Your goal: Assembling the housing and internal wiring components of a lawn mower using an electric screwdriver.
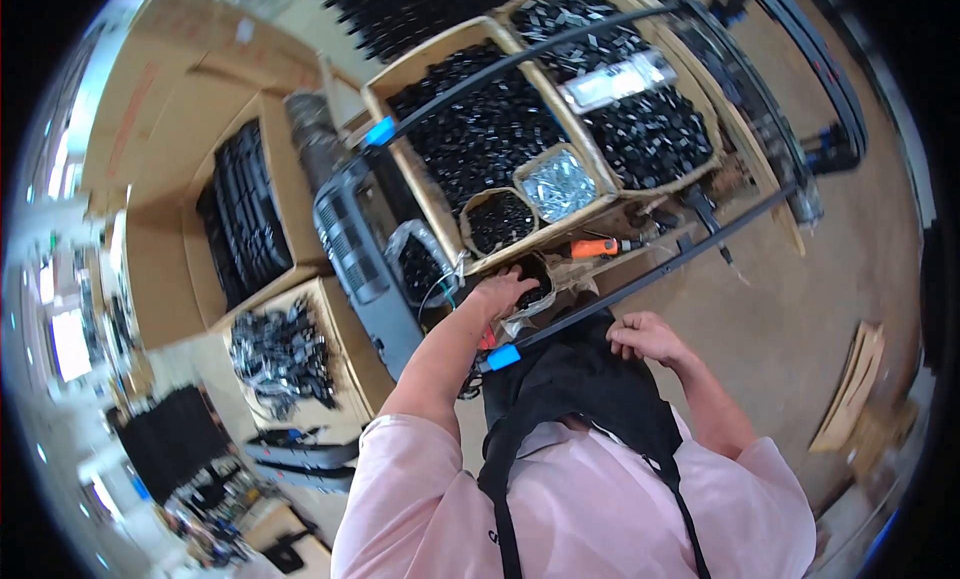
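My left hand [503,291] reaches into a small box of black parts [537,282] at the near edge of the bench, its visible fingers apart and the tips among the parts. My right hand [645,337] is closed, its fingers curled in beside the black apron [570,389]; whatever it may hold is hidden. A black U-shaped frame [640,291] with blue end pieces [501,357] lies across the bench, one arm passing close in front of both hands. Beyond it, an orange-handled tool [594,248] rests next to the small box.
Large cardboard bins of small black parts [470,119] fill the bench, with a small box of silvery pieces [560,184] inside. To the left stand a grey ribbed machine [350,244], a carton of black bars [245,214] and bundled parts [282,354]. Flat cardboard [848,387] lies right.
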`<action>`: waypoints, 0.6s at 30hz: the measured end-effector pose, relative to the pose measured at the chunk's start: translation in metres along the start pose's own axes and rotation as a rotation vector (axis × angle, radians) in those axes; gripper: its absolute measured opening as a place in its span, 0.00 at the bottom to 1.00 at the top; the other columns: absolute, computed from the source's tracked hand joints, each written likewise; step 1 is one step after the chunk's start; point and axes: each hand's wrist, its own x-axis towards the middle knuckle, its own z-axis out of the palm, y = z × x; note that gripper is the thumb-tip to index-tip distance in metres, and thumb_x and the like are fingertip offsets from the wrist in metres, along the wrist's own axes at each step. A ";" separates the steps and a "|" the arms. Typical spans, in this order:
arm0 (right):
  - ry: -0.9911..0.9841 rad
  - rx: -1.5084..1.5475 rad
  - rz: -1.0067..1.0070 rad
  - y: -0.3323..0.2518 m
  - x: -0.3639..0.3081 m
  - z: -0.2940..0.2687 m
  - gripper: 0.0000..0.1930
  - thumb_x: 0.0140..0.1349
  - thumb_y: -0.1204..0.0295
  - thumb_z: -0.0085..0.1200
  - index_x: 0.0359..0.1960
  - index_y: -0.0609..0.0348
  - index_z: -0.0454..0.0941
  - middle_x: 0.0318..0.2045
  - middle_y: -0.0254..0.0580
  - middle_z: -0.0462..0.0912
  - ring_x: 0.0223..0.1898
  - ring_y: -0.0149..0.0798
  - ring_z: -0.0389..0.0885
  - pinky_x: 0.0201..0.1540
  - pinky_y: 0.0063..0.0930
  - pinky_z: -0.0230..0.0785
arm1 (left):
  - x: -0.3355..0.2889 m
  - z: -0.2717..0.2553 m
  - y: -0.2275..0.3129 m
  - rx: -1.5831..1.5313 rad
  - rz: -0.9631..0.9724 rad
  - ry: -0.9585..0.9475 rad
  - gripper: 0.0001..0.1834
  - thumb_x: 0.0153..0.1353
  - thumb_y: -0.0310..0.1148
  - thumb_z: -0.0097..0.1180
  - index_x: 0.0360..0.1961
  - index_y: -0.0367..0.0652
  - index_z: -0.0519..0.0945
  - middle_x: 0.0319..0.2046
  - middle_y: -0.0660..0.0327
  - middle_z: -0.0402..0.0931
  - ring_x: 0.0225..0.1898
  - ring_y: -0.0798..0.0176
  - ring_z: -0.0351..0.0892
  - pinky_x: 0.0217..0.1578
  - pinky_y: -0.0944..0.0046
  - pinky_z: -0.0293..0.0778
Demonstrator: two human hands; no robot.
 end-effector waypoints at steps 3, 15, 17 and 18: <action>0.147 0.189 0.036 0.030 0.029 0.003 0.13 0.70 0.64 0.57 0.45 0.61 0.86 0.33 0.35 0.89 0.28 0.26 0.83 0.27 0.22 0.70 | 0.003 -0.005 -0.001 0.024 0.029 -0.122 0.42 0.57 0.23 0.62 0.73 0.63 0.67 0.70 0.46 0.63 0.72 0.37 0.67 0.66 0.42 0.73; 0.570 1.028 -0.063 0.015 0.224 0.035 0.14 0.68 0.63 0.65 0.44 0.62 0.81 0.33 0.38 0.83 0.24 0.37 0.84 0.24 0.32 0.78 | 0.022 0.019 -0.016 -0.085 -0.080 -0.050 0.20 0.63 0.30 0.58 0.57 0.44 0.77 0.56 0.42 0.76 0.56 0.35 0.81 0.56 0.41 0.79; 0.650 1.063 0.038 -0.004 0.239 0.035 0.16 0.68 0.62 0.66 0.45 0.62 0.81 0.34 0.39 0.84 0.25 0.38 0.84 0.25 0.33 0.80 | 0.029 0.032 -0.025 -0.285 -0.125 0.119 0.20 0.60 0.32 0.60 0.54 0.43 0.80 0.53 0.41 0.79 0.51 0.36 0.83 0.56 0.42 0.79; 0.738 1.094 0.141 -0.008 0.242 0.031 0.17 0.67 0.61 0.67 0.46 0.62 0.81 0.36 0.40 0.84 0.25 0.39 0.84 0.26 0.35 0.82 | 0.031 0.034 -0.024 -0.349 -0.168 0.170 0.19 0.63 0.37 0.59 0.54 0.44 0.81 0.47 0.44 0.81 0.45 0.42 0.86 0.52 0.46 0.80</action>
